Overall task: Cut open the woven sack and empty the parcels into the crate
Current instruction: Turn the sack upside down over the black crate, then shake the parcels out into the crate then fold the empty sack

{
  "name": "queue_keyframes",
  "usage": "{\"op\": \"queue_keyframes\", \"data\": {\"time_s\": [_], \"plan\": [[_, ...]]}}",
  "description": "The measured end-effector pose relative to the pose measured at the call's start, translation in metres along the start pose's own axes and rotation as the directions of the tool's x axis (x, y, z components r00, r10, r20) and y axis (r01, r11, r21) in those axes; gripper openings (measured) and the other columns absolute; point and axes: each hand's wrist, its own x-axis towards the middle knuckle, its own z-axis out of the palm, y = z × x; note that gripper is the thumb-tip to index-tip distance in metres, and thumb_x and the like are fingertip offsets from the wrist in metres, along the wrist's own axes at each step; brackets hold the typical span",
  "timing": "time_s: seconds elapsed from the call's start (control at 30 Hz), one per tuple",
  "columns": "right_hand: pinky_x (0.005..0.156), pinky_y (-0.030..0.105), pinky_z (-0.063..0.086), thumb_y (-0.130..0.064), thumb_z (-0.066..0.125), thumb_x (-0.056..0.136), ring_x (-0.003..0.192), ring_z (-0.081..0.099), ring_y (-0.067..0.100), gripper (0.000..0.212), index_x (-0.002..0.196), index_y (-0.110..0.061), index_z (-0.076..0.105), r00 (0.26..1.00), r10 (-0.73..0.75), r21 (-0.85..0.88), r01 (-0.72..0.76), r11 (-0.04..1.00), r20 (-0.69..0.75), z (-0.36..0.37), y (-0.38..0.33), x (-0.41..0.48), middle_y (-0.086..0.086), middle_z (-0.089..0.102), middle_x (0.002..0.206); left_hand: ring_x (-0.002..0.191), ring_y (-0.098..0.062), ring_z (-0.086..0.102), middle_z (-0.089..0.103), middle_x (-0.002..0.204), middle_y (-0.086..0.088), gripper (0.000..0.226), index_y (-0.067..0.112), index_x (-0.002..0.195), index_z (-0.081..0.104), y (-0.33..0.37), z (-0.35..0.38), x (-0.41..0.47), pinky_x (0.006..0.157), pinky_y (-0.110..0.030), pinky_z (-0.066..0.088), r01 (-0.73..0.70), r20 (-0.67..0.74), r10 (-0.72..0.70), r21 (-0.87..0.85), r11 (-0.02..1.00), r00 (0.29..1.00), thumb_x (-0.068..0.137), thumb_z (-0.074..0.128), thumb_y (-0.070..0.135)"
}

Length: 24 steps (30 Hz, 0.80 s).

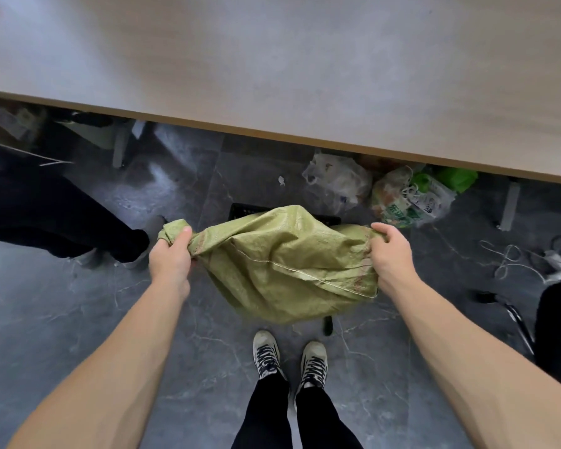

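I hold a green woven sack [282, 264] stretched between both hands, above the floor in front of my feet. My left hand [170, 257] grips a bunched corner at the sack's left end. My right hand [392, 254] clutches the right edge near a stitched seam. Under the sack a black crate [240, 210] shows only as dark edges at the top left and a bit at the bottom right; the rest of it is hidden. No parcels are visible.
A long grey table [272, 76] with a wooden edge runs across the top. Plastic bags [337, 179] and a printed green bag [412, 199] lie under it. Another person's dark legs [62, 222] stand left. Loose string [506, 257] lies on the right floor.
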Motion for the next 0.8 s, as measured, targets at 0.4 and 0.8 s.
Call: {"op": "queue_keyframes", "data": {"time_s": [0.4,0.8], "plan": [[0.071,0.033,0.054,-0.003,0.045,0.09,0.082,0.063,0.019,0.049,0.131,-0.025,0.059,0.992,-0.101,0.113,0.093,0.989,0.071,0.006,-0.026,0.0,0.001,0.065,0.112,0.093,-0.023,0.064,0.067,0.098,0.0,0.028,0.024,0.075,0.063,0.025,0.013,0.003,0.088,-0.036,0.054,0.027,-0.008,-0.026,0.059,0.998,1.0,0.065,0.073,0.049],[0.109,0.062,0.033,-0.039,0.075,0.084,0.141,0.036,0.038,0.087,0.154,-0.026,0.024,0.786,0.596,0.122,-0.616,0.779,0.162,0.017,0.029,0.012,0.006,0.029,0.161,0.085,-0.016,0.063,0.062,0.097,-0.002,0.01,0.019,0.088,0.056,0.035,0.025,0.014,0.088,-0.041,0.055,0.125,-0.032,-0.134,-0.197,0.972,0.991,0.093,0.064,0.021]]}}
